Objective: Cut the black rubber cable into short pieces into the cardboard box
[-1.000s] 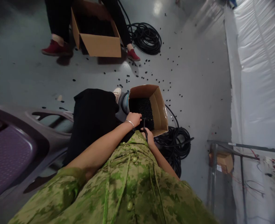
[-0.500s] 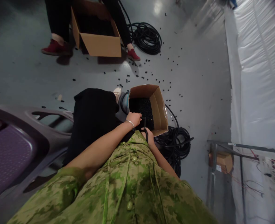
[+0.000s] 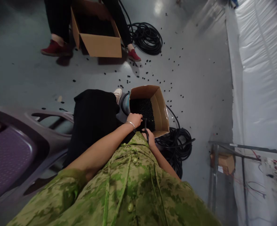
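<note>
Below me stands an open cardboard box (image 3: 160,110) with many small black pieces (image 3: 144,108) inside. Over its near left part is my left hand (image 3: 135,120), a bracelet on the wrist, its fingers closed on the end of something thin and black. My right hand (image 3: 150,136), at the box's near edge, is wrapped round a black tool (image 3: 146,127) that looks like scissors or a cutter. The tool points up towards my left fingertips. Its exact kind and the small piece at its tip are too dark to tell.
Coiled black hose (image 3: 182,142) lies right of the box, another coil (image 3: 149,37) farther off. A person in red shoes (image 3: 134,55) sits behind a second box (image 3: 103,45). Small black pieces dot the floor. A purple chair (image 3: 8,160) is at left, a metal frame (image 3: 215,175) at right.
</note>
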Action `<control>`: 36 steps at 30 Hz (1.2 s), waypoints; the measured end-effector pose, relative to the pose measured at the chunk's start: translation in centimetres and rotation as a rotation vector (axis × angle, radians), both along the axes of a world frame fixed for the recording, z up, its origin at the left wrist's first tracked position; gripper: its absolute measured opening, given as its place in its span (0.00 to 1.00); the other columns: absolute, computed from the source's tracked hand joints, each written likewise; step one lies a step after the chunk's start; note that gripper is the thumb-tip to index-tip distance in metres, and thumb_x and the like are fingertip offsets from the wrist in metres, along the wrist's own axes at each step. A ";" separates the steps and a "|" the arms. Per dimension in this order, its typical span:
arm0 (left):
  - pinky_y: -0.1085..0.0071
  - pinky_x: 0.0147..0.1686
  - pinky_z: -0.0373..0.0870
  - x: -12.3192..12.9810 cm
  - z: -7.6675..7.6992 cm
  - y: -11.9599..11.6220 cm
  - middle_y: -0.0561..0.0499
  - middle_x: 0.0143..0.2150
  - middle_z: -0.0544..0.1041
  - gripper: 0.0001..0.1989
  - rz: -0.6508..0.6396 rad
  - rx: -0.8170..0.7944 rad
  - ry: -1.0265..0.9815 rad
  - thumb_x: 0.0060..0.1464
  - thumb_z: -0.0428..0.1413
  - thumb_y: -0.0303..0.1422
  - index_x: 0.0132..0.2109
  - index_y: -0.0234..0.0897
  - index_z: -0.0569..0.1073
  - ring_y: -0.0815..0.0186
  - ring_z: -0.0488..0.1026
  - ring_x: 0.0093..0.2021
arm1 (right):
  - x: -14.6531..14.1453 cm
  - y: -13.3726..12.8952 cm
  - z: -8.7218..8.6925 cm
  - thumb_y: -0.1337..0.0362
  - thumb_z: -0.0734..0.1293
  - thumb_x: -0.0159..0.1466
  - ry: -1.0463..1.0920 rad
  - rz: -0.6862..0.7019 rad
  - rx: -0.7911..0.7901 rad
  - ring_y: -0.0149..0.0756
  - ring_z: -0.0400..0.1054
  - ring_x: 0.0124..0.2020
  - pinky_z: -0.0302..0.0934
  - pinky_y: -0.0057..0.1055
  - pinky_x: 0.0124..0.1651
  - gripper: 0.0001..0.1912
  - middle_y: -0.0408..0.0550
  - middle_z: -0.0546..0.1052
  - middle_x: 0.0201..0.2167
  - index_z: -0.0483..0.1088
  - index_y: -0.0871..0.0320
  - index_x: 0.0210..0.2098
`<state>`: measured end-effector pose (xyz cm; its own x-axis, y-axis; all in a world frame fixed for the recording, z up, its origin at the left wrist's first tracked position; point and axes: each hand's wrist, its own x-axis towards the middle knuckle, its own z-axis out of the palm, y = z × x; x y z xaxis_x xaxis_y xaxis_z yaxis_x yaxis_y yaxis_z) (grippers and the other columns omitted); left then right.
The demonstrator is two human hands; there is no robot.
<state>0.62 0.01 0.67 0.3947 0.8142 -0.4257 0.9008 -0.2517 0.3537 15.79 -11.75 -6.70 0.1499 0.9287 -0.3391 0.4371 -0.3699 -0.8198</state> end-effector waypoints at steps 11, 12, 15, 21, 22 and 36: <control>0.61 0.51 0.68 0.0 -0.3 0.1 0.41 0.53 0.81 0.16 -0.006 -0.003 -0.001 0.65 0.51 0.35 0.54 0.39 0.78 0.54 0.78 0.54 | 0.1 0.0 0.0 0.53 0.64 0.58 -0.047 0.027 0.006 0.38 0.70 0.32 0.64 0.31 0.40 0.17 0.43 0.79 0.29 0.79 0.55 0.38; 0.61 0.51 0.68 0.0 -0.4 0.1 0.41 0.53 0.81 0.16 -0.008 -0.005 0.001 0.65 0.51 0.35 0.54 0.39 0.79 0.54 0.78 0.54 | 0.1 0.0 0.0 0.54 0.64 0.58 -0.053 0.031 0.007 0.38 0.70 0.32 0.63 0.31 0.39 0.17 0.43 0.79 0.29 0.79 0.55 0.38; 0.62 0.51 0.69 0.0 -0.6 0.1 0.42 0.54 0.81 0.17 -0.011 -0.013 0.008 0.65 0.50 0.36 0.54 0.40 0.78 0.54 0.78 0.54 | 0.1 0.1 0.2 0.57 0.63 0.56 -0.079 0.031 -0.004 0.37 0.69 0.30 0.62 0.30 0.38 0.16 0.42 0.78 0.27 0.79 0.55 0.37; 0.63 0.50 0.71 0.0 -0.6 0.2 0.41 0.54 0.81 0.18 -0.003 -0.033 0.021 0.66 0.49 0.35 0.56 0.39 0.77 0.55 0.78 0.54 | -0.2 0.3 0.5 0.61 0.63 0.54 -0.054 0.029 -0.006 0.34 0.67 0.28 0.61 0.27 0.36 0.14 0.42 0.76 0.27 0.78 0.56 0.35; 0.64 0.50 0.71 0.0 -0.6 0.3 0.41 0.54 0.81 0.18 -0.002 -0.037 0.024 0.66 0.49 0.35 0.56 0.39 0.78 0.55 0.78 0.54 | -0.2 0.4 0.5 0.61 0.62 0.53 -0.047 0.024 -0.007 0.34 0.67 0.28 0.61 0.27 0.36 0.14 0.41 0.76 0.26 0.77 0.56 0.34; 0.65 0.50 0.72 -0.3 -0.7 0.4 0.41 0.54 0.81 0.17 0.017 -0.064 0.048 0.65 0.50 0.35 0.54 0.39 0.78 0.55 0.78 0.54 | -0.7 0.6 -0.6 0.61 0.62 0.52 -0.139 0.027 0.022 0.31 0.64 0.25 0.60 0.24 0.32 0.13 0.40 0.72 0.21 0.76 0.56 0.32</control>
<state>0.34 0.44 -0.01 0.3586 0.7915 -0.4949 0.9212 -0.2144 0.3247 15.12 -11.17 -7.34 0.1690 0.9399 -0.2968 0.5564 -0.3395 -0.7583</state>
